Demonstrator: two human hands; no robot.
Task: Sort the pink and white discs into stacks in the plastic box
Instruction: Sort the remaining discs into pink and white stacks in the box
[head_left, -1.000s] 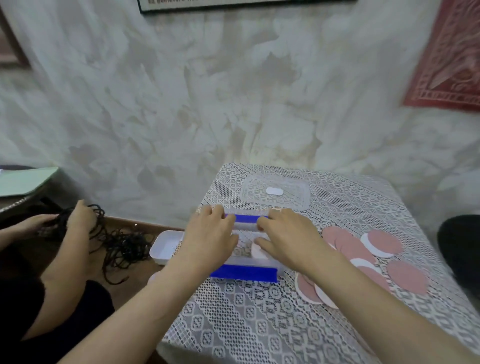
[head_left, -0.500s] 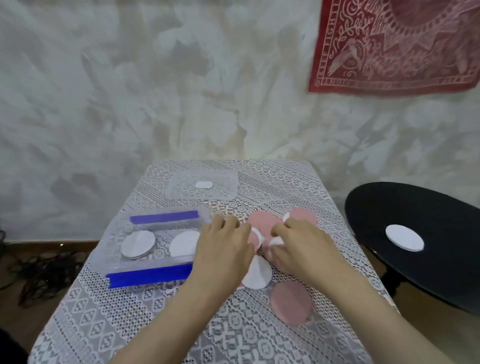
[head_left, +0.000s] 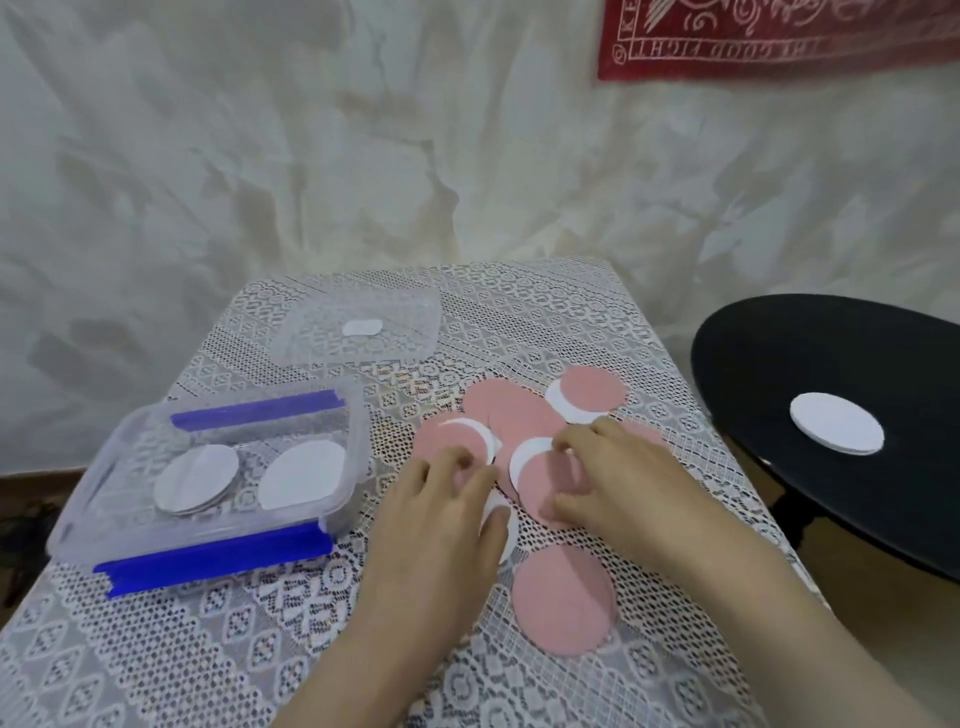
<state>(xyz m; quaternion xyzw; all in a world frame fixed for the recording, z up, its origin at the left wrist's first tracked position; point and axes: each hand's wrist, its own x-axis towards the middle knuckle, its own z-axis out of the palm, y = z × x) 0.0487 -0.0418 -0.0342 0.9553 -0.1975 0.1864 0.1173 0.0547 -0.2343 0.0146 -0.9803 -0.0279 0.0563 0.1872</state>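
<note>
Plastic box, table's left edge: two white stacks inside, no pink yet. Loose discs mid-table, mostly unsorted. Left hand: fingers spread, resting on the pile. Right hand: fingers curled over pink disc, grip unclear.

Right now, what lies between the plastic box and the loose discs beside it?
Only a narrow strip of bare lace tablecloth lies between the plastic box and the loose discs. Nothing else is there, as the head view shows.

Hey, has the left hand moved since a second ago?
Yes. The left hand went right, off the plastic box, onto the loose discs beside it.
</note>
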